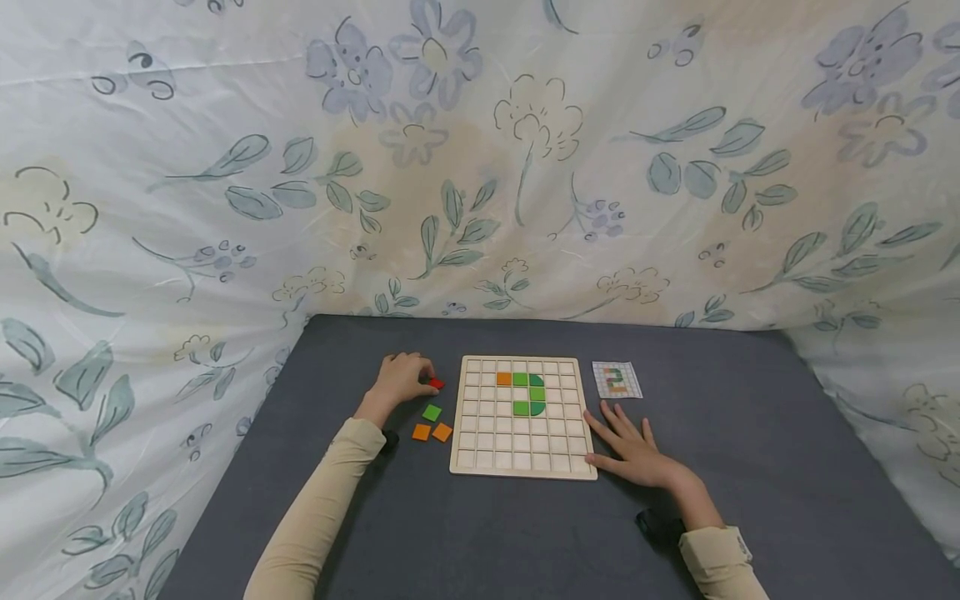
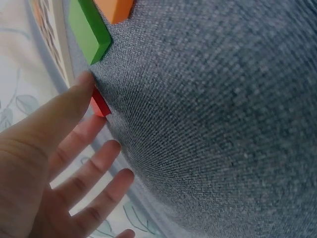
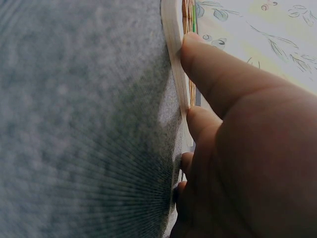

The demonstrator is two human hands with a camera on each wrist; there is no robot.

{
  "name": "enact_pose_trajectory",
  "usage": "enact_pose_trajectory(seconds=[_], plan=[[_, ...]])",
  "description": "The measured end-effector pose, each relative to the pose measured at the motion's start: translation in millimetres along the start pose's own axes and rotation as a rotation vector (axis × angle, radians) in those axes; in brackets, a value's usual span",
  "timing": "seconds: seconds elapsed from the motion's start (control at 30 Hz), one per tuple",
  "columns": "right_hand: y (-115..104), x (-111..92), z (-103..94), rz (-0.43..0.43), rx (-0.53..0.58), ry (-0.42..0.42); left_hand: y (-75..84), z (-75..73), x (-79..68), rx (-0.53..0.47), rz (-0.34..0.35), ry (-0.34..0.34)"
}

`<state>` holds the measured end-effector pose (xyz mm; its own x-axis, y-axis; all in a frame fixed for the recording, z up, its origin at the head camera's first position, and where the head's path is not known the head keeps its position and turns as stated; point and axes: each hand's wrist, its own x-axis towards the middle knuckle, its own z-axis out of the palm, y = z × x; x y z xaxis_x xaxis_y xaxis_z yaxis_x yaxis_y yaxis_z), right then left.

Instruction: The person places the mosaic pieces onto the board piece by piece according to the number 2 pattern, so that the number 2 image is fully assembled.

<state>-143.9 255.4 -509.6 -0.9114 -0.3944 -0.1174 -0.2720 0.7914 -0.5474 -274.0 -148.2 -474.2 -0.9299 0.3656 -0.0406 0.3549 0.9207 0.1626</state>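
Observation:
My left hand [image 1: 402, 379] pinches a small red tile [image 1: 437, 383] between thumb and index finger, left of the board. In the left wrist view the red tile [image 2: 100, 103] shows between those two fingertips, low at the cloth; the other fingers are spread. A wooden grid board [image 1: 480, 459] lies in the middle, bearing an orange square [image 1: 504, 379], several green squares and two green rounded pieces. My right hand [image 1: 633, 454] has its fingers spread, with thumb and fingertips touching the board's right edge. In the right wrist view the thumb rests on the board's rim [image 3: 173, 49].
Loose tiles lie left of the board: a green one [image 1: 431, 412], an orange one [image 1: 422, 432] and another orange one [image 1: 442, 432]. A pattern card [image 1: 630, 392] lies to the right of the board. Behind the dark cloth-covered table [image 1: 525, 533] hangs a floral curtain [image 1: 480, 167].

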Motion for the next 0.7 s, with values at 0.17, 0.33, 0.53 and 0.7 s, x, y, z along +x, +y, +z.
enact_pose_trajectory(seconds=[0.17, 0.33, 0.53, 0.7], plan=[[0.4, 0.4, 0.2, 0.001, 0.004, -0.005, 0.1, 1.3, 1.7, -0.013, 0.02, 0.005], [0.5, 0.8, -0.2, 0.004, 0.005, -0.003, 0.2, 2.1, 4.5, -0.026, 0.039, 0.0], [-0.8, 0.2, -1.1, 0.005, 0.012, -0.007, 1.1, 4.9, 5.6, -0.027, 0.067, -0.018], [-0.5, -0.5, -1.0, -0.015, 0.001, 0.005, 4.0, 5.7, 5.1, -0.031, 0.095, -0.014]])
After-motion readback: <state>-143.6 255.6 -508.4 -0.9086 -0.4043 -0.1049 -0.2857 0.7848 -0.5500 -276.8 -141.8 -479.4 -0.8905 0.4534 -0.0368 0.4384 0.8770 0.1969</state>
